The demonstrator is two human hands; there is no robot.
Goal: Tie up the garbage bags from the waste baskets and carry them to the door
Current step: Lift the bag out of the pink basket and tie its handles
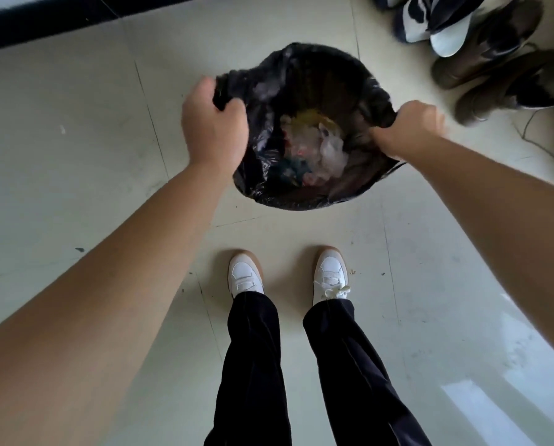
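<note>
Both hands (216, 127) (404, 130) on garbage bag (301, 72)

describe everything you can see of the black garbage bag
The garbage bag is thin, glossy, crinkled black plastic, untied, its mouth open upward. The left hand grips bunched rim on one side, the right hand the opposite side, holding it wide. Mixed trash lies inside: clear wrappers, something yellow. It is over the tiled floor.

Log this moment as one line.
garbage bag: open, untied, trash inside | left hand: grips rim | right hand: grips opposite rim | shoes: nearby, untouched
</note>
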